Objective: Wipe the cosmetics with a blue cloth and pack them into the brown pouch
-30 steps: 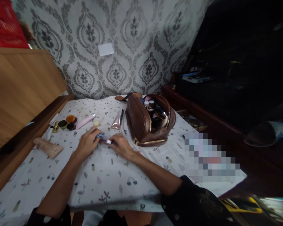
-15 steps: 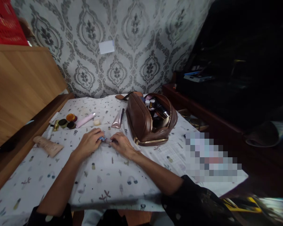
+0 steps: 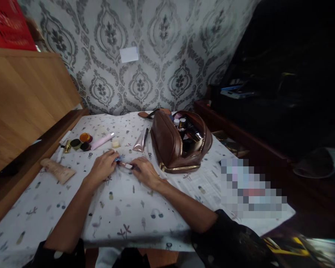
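Observation:
Both my hands rest on a white patterned cloth over a table. My left hand pinches a small blue-capped cosmetic item, and my right hand grips the other end of it, a short pinkish tube. The two hands almost touch. Just right of them stands an open brown leather toiletry bag with several bottles inside.
On the cloth to the left lie a beige tube, a pink tube, small round compacts and a rose-gold tube. A wooden board flanks the left side. Dark furniture stands on the right.
The hands stay together on the small item with only slight finger shifts. The camera view has drifted a little.

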`<state>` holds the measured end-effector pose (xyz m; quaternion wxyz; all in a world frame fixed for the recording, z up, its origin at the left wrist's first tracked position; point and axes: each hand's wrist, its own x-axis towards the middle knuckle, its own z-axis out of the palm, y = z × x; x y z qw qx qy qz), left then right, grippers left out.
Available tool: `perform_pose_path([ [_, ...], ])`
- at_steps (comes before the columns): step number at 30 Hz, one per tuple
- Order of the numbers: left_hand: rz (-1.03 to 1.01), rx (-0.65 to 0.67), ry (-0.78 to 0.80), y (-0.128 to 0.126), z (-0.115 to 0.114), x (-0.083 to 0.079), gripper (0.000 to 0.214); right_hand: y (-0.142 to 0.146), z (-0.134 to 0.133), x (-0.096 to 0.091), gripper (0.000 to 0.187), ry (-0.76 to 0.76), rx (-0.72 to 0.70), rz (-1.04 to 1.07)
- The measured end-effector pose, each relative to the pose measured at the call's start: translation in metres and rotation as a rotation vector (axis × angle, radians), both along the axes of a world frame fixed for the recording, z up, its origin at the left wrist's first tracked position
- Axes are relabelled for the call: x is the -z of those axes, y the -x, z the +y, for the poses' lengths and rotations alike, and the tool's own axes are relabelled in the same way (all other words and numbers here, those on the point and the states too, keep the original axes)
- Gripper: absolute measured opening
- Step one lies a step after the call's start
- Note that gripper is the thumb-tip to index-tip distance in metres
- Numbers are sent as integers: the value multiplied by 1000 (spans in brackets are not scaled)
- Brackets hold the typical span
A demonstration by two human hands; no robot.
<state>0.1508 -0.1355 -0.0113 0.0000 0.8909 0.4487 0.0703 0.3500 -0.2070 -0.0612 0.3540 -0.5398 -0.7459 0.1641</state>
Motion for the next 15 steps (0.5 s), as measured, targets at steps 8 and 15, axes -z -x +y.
perform_pose_path([
  [8,-178,-10,-87,6,3,4,32,-1,1,3,15,2,28,3],
  [15,-322,368,41,-11,-14,0,32,0,4,4,12,-2,33,10],
])
